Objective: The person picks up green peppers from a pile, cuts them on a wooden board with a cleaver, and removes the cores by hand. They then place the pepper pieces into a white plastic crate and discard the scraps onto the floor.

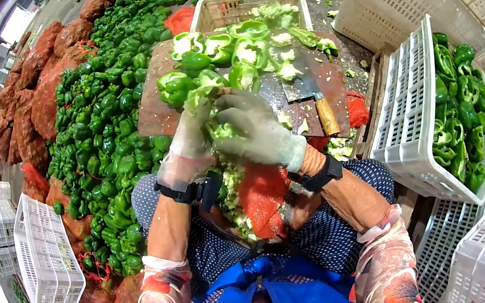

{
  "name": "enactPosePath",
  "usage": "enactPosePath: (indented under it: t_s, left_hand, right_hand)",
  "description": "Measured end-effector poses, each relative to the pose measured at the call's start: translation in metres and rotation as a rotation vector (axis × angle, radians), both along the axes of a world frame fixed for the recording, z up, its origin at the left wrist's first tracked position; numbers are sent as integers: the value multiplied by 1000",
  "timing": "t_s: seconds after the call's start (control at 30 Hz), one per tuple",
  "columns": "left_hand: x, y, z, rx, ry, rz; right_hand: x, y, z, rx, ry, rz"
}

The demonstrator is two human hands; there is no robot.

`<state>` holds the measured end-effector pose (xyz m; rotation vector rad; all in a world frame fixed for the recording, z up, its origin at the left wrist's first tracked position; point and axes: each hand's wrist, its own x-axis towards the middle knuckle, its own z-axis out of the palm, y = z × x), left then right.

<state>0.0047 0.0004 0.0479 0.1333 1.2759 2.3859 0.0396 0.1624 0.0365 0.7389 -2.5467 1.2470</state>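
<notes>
My left hand (192,138), in a pale glove, is closed around a cut green bell pepper (207,89) at the board's near edge. My right hand (252,129), gloved and blurred by motion, meets it from the right with curled fingers; what they grip is hidden. A pale green piece shows under the right palm. On the brown cutting board (155,114) lie halved peppers (251,52) with open hollows, and several pale pepper cores (288,70). A cleaver (326,114) with a wooden handle rests on the board's right side.
Whole green peppers (111,110) are heaped along the left, beside filled red mesh sacks (49,80). A white crate (205,10) stands behind the board. At right, another crate (400,107) holds cut peppers. Trimmings and red netting (264,197) lie between the legs.
</notes>
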Motion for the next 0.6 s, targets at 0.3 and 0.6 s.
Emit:
enactPosePath:
  t_s: [0.3, 0.6]
  left_hand:
    - [-5, 9, -11, 115, -75, -1]
    - [-3, 7, -8, 173, -71, -4]
  right_hand:
    - [2, -11, 18, -112, 151, -106]
    - [-1, 10, 10, 310, 189, -121]
